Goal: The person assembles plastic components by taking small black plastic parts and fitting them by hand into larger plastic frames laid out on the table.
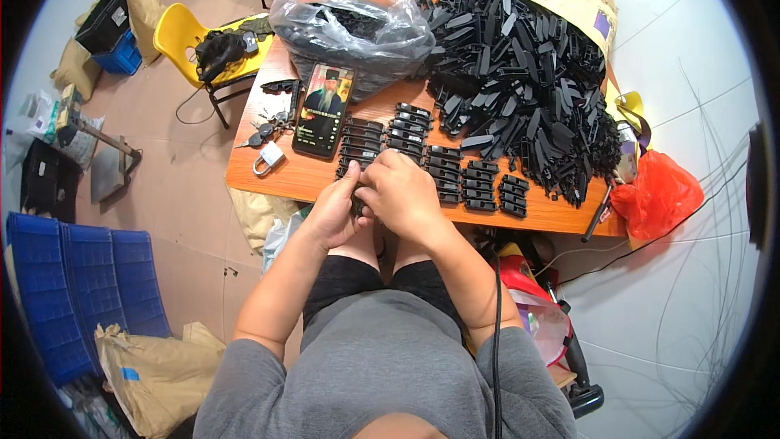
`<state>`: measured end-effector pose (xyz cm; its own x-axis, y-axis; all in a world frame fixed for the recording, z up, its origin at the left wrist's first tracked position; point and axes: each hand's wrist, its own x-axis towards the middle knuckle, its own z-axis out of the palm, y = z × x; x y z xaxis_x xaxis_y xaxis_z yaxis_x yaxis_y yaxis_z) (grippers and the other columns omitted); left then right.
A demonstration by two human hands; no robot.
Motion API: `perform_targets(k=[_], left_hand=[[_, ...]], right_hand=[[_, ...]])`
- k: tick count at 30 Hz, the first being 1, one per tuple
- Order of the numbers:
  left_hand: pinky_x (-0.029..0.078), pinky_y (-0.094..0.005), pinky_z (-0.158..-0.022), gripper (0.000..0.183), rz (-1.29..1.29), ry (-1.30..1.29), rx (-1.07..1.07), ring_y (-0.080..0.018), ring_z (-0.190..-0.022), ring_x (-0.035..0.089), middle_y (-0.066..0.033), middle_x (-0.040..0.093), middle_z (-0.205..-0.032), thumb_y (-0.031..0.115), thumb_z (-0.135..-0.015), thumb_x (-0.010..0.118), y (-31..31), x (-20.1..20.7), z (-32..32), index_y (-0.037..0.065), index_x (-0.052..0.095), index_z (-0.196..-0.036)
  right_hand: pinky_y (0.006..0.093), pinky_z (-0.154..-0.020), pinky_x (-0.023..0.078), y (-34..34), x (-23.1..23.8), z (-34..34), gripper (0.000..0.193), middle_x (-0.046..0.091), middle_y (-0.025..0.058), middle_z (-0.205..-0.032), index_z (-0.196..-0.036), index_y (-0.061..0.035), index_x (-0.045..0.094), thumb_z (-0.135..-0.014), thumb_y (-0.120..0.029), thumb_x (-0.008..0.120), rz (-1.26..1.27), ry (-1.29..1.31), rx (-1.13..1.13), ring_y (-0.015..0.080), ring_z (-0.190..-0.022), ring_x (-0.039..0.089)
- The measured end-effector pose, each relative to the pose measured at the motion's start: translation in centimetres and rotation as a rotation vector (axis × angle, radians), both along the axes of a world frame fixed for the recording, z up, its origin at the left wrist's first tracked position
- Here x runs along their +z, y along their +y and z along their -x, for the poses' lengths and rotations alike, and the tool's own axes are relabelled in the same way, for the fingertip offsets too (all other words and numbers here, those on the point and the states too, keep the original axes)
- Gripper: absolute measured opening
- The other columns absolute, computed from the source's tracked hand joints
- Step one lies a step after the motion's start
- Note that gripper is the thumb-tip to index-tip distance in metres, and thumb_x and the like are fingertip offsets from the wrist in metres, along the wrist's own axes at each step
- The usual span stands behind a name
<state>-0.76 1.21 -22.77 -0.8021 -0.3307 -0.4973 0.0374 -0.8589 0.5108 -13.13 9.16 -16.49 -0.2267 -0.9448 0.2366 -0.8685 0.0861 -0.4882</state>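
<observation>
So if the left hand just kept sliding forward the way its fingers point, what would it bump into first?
The left hand points up and away over the table edge. Most likely it would first meet the near rows of small black plastic parts, just right of the phone; depth is hard to judge.

Left arm: bare forearm rises from the lower edge, elbow bent, angling inward.
Left hand [335, 210]: fingers curled, pressed against the other hand.
Right arm: forearm rises from lower right, wrist bent inward.
Right hand [404, 191]: knuckles up, fingers curled closed, overlapping the left hand's fingertips.
</observation>
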Motion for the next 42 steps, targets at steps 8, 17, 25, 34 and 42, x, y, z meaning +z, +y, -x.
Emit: perform_targets(k=[8, 17, 25, 34, 42], left_hand=[[0.045, -0.0208, -0.049, 0.039, -0.158, -0.030, 0.107, -0.0069, -0.061, 0.058, 0.0038, 0.060, -0.075, 0.049, -0.102, 0.040, 0.5, 0.1, 1.2, 0.016, 0.060, -0.096], [0.047, -0.0204, -0.050, 0.037, -0.029, 0.029, 0.163, -0.0084, -0.061, 0.059, 0.0028, 0.062, -0.079, 0.045, -0.103, 0.038, 1.9, 0.2, 1.9, 0.014, 0.059, -0.099], [0.048, -0.0198, -0.051, 0.039, -0.237, 0.211, 0.127, -0.0089, -0.063, 0.058, -0.0004, 0.062, -0.084, 0.049, -0.100, 0.044, 0.3, -0.8, 0.9, 0.013, 0.059, -0.097], [0.042, -0.0223, -0.049, 0.038, -0.407, 0.264, 0.224, -0.0142, -0.065, 0.048, -0.0049, 0.054, -0.081, 0.046, -0.100, 0.045, -1.3, -2.4, -1.9, 0.010, 0.057, -0.097], [0.041, -0.0233, -0.049, 0.038, -0.426, 0.242, 0.257, -0.0148, -0.064, 0.049, -0.0055, 0.055, -0.081, 0.046, -0.101, 0.044, -1.0, -3.0, -2.4, 0.010, 0.056, -0.098]], right_hand=[[0.0375, -0.071, 0.053, 0.7, -0.7, -1.2, 0.011, 0.059, 0.0076, -0.088, -0.078, -0.0043, 0.065, -0.074, -0.013, 0.071, 0.121, 0.140, -0.052, 0.0259, -0.086, 0.060], [0.0398, -0.071, 0.053, 0.8, -0.7, -0.5, 0.013, 0.059, 0.0105, -0.087, -0.084, -0.0038, 0.062, -0.075, -0.010, 0.068, 0.065, 0.123, -0.029, 0.0297, -0.084, 0.061], [0.0328, -0.068, 0.053, 1.0, 1.0, -0.1, 0.025, 0.063, 0.0114, -0.087, -0.107, -0.0003, 0.065, -0.081, -0.003, 0.065, 0.166, -0.517, -0.045, 0.0223, -0.077, 0.065], [0.0232, -0.062, 0.055, 2.6, -3.9, 3.9, 0.003, 0.065, 0.0027, -0.086, -0.092, -0.0021, 0.062, -0.091, -0.001, 0.060, -0.010, -1.014, -0.281, 0.0094, -0.071, 0.061], [0.0321, -0.063, 0.052, 0.8, -6.5, 3.2, 0.011, 0.068, 0.0120, -0.074, -0.088, -0.0009, 0.068, -0.083, -0.011, 0.068, -0.237, -0.781, -0.484, 0.0164, -0.065, 0.066]])
